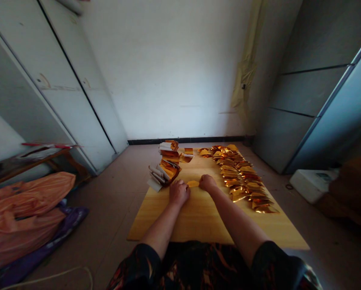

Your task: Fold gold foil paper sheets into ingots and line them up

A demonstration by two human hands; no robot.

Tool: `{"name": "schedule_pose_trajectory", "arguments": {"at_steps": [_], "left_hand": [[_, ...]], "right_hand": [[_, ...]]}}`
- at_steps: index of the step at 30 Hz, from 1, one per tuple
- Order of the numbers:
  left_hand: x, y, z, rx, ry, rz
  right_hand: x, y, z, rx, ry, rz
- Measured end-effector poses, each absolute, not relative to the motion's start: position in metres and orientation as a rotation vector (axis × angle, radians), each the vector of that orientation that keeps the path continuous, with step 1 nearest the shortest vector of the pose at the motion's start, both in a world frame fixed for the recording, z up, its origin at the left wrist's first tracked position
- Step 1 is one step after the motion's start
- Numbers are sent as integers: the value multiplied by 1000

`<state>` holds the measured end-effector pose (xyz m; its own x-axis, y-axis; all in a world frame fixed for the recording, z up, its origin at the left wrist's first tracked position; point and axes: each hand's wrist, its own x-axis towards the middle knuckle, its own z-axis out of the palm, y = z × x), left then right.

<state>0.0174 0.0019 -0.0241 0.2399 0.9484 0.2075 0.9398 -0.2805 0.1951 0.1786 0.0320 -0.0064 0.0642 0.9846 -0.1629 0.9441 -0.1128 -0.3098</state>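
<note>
Gripping one gold paper (193,184) by its two ends, left hand (179,192) and right hand (208,183) — both curled closed — sit over one desk (198,225), between two sheet bundles (170,169) and folded gold pieces (228,168) overlapping beyond counting.

Dim exposure overall, light source out of view, cool glow on the wall (180,76) around 12 o'clock, hard glints on the gold foil (243,171) near 4, floor (334,245) sinking into shadow beyond it, wide-angle lean on the left cabinet (68,80) at 10, fine detail soft.
</note>
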Motion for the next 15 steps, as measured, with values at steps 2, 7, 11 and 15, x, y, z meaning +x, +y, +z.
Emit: {"name": "schedule_pose_trajectory", "arguments": {"at_steps": [2, 7, 11, 15], "left_hand": [[20, 4, -24, 2422, 1914, 440], [25, 10, -25, 2321, 2020, 442], [26, 11, -23, 2226, 2058, 433], [26, 11, -21, 2183, 2073, 432]], "right_hand": [[181, 33, -7, -2197, -2009, 501], [181, 34, -5, -2196, -2010, 490], [174, 32, -5, -2197, -2001, 483], [160, 27, -6, -2116, -2010, 504]]}}
